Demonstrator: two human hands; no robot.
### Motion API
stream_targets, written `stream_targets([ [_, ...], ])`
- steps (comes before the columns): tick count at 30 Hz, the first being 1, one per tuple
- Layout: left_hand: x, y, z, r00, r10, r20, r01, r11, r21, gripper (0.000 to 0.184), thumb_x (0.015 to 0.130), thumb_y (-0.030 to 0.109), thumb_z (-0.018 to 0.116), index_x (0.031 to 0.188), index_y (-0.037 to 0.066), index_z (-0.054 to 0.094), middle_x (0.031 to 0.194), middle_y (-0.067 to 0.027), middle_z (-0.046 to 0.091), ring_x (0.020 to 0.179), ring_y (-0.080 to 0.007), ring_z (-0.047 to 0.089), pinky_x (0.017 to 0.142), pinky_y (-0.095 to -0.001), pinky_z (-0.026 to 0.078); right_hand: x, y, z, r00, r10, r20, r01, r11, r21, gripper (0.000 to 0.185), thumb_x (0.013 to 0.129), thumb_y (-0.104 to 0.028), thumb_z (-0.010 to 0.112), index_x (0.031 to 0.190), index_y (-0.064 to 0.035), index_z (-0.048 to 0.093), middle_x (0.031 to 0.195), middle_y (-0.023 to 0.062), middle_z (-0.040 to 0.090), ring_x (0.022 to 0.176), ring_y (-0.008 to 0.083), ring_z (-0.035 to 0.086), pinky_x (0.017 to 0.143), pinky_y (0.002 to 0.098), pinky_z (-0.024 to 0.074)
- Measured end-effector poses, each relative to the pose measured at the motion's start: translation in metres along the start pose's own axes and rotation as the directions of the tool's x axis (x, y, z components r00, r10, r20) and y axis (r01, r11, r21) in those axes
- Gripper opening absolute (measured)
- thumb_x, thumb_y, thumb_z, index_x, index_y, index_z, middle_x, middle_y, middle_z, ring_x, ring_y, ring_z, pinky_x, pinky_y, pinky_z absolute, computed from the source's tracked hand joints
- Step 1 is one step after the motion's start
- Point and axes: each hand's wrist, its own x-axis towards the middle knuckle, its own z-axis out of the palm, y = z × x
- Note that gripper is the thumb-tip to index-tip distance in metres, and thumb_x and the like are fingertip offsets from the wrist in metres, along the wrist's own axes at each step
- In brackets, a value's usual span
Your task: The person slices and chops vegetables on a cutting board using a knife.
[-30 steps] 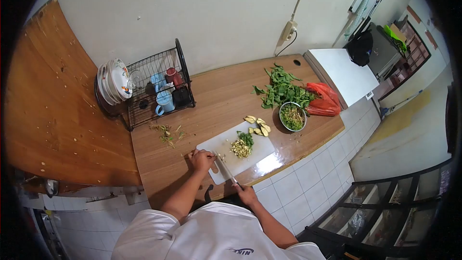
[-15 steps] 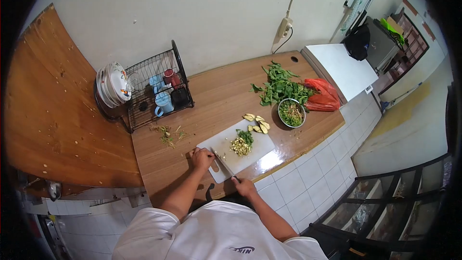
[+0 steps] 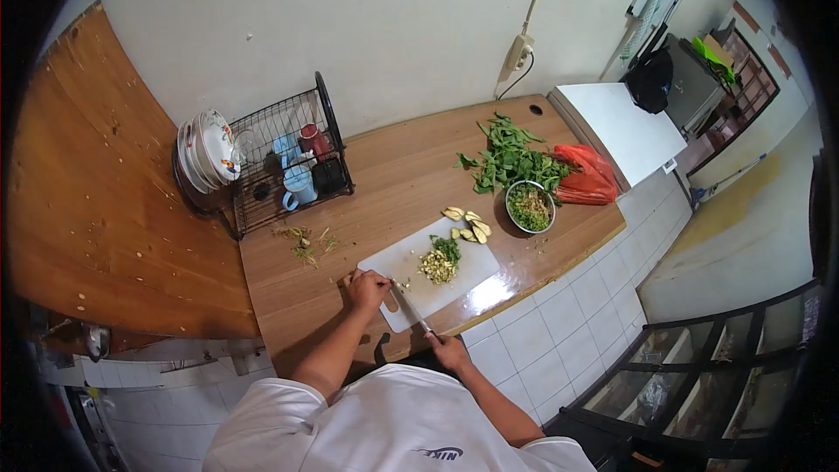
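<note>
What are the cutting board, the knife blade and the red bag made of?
The cutting board looks like smooth plastic: it's evenly white, with no wood grain. The knife blade is probably metal, perhaps steel, because it's thin and silvery grey. The red bag seems to be thin, slightly shiny plastic, since it's crinkled with pale highlights.

my left hand (image 3: 370, 288) hides what it touches at the left of the board (image 3: 465, 276); beside the board, my right hand (image 3: 450, 353) covers some knife handle (image 3: 429, 335).
</note>
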Motion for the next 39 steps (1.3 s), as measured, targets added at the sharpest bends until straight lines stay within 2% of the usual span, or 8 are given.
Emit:
stream_targets([
  [3, 0.001, -0.001, 0.002, 1.000, 0.021, -0.014, -0.021, 1.000, -0.002, 0.009, 0.070, 0.030, 0.085, 0.076, 0.025, 0.080, 0.086, 0.0081, 0.073, 0.100, -0.0194, 0.058, 0.098, -0.0432, 0.032, 0.003, -0.005, -0.003, 0.999, 0.016, 0.032, -0.018, 0.999, 0.039, 0.075, 0.095, -0.069, 0.043, 0.121, -0.0039, 0.070, 0.118, 0.0304, 0.067, 0.116, 0.0454, 0.062, 0.102, 0.0487, 0.0470],
  [5, 0.001, -0.006, 0.008, 0.999, 0.031, -0.019, -0.031, 1.000, 0.005, 0.009, 0.070, 0.030, 0.085, 0.076, 0.025, 0.080, 0.086, 0.0079, 0.073, 0.100, -0.0194, 0.058, 0.098, -0.0432, 0.032, 0.016, -0.002, 0.004, 0.999, -0.024, -0.043, 0.025, 1.000, 0.016, 0.074, 0.095, -0.068, 0.044, 0.120, -0.0035, 0.070, 0.115, 0.0302, 0.067, 0.114, 0.0449, 0.063, 0.100, 0.0489, 0.0480],
  [9, 0.002, -0.009, 0.010, 0.999, 0.038, -0.003, -0.038, 0.999, 0.005, 0.010, 0.071, 0.031, 0.085, 0.075, 0.024, 0.080, 0.086, 0.0067, 0.073, 0.101, -0.0198, 0.058, 0.099, -0.0436, 0.032, 0.023, -0.021, -0.006, 0.999, -0.021, -0.043, 0.020, 1.000, -0.016, 0.075, 0.095, -0.067, 0.046, 0.119, -0.0011, 0.070, 0.112, 0.0314, 0.068, 0.113, 0.0449, 0.064, 0.099, 0.0492, 0.0486],
  [11, 0.005, -0.012, 0.014, 0.999, 0.040, -0.011, -0.040, 0.999, -0.004, 0.010, 0.071, 0.032, 0.085, 0.076, 0.024, 0.080, 0.086, 0.0062, 0.073, 0.102, -0.0201, 0.058, 0.099, -0.0438, 0.032, 0.032, -0.022, -0.007, 0.998, -0.049, -0.026, 0.049, 0.999, -0.004, 0.077, 0.095, -0.069, 0.046, 0.120, -0.0009, 0.070, 0.116, 0.0286, 0.068, 0.115, 0.0422, 0.064, 0.101, 0.0444, 0.0479],
  [23, 0.002, 0.001, -0.002, 0.995, -0.043, 0.089, 0.039, 0.998, 0.046, 0.015, 0.074, 0.036, 0.083, 0.082, 0.024, 0.081, 0.094, 0.0056, 0.074, 0.109, -0.0206, 0.058, 0.101, -0.0446, 0.030, 0.038, -0.013, 0.014, 0.999, -0.004, -0.054, 0.004, 1.000, 0.012, 0.075, 0.096, -0.067, 0.047, 0.119, 0.0012, 0.070, 0.111, 0.0293, 0.069, 0.114, 0.0416, 0.065, 0.100, 0.0440, 0.0481],
  [29, 0.004, -0.016, 0.015, 1.000, 0.010, 0.019, -0.010, 1.000, -0.002, 0.008, 0.071, 0.030, 0.083, 0.077, 0.025, 0.081, 0.091, 0.0067, 0.074, 0.105, -0.0213, 0.058, 0.101, -0.0459, 0.031, 0.019, -0.031, -0.005, 0.998, -0.063, 0.028, 0.061, 0.996, 0.068, 0.076, 0.096, -0.067, 0.042, 0.125, -0.0007, 0.067, 0.116, 0.0312, 0.067, 0.117, 0.0457, 0.061, 0.103, 0.0490, 0.0457],
  [32, 0.003, -0.007, 0.008, 0.999, -0.022, 0.048, 0.021, 1.000, 0.019, 0.011, 0.072, 0.030, 0.083, 0.080, 0.023, 0.081, 0.093, 0.0050, 0.075, 0.108, -0.0214, 0.058, 0.100, -0.0446, 0.030, 0.017, -0.026, 0.002, 1.000, 0.001, -0.017, -0.001, 1.000, 0.026, 0.075, 0.095, -0.067, 0.048, 0.119, -0.0001, 0.070, 0.113, 0.0302, 0.068, 0.114, 0.0429, 0.064, 0.101, 0.0439, 0.0477],
  [39, 0.003, -0.010, 0.012, 0.999, -0.025, 0.029, 0.026, 1.000, -0.006, 0.009, 0.072, 0.029, 0.082, 0.079, 0.023, 0.081, 0.092, 0.0064, 0.074, 0.106, -0.0212, 0.058, 0.101, -0.0450, 0.031, 0.038, -0.032, 0.008, 1.000, 0.009, -0.026, -0.009, 1.000, 0.014, 0.075, 0.094, -0.068, 0.047, 0.117, -0.0004, 0.071, 0.112, 0.0307, 0.068, 0.113, 0.0435, 0.064, 0.099, 0.0445, 0.0485],
])
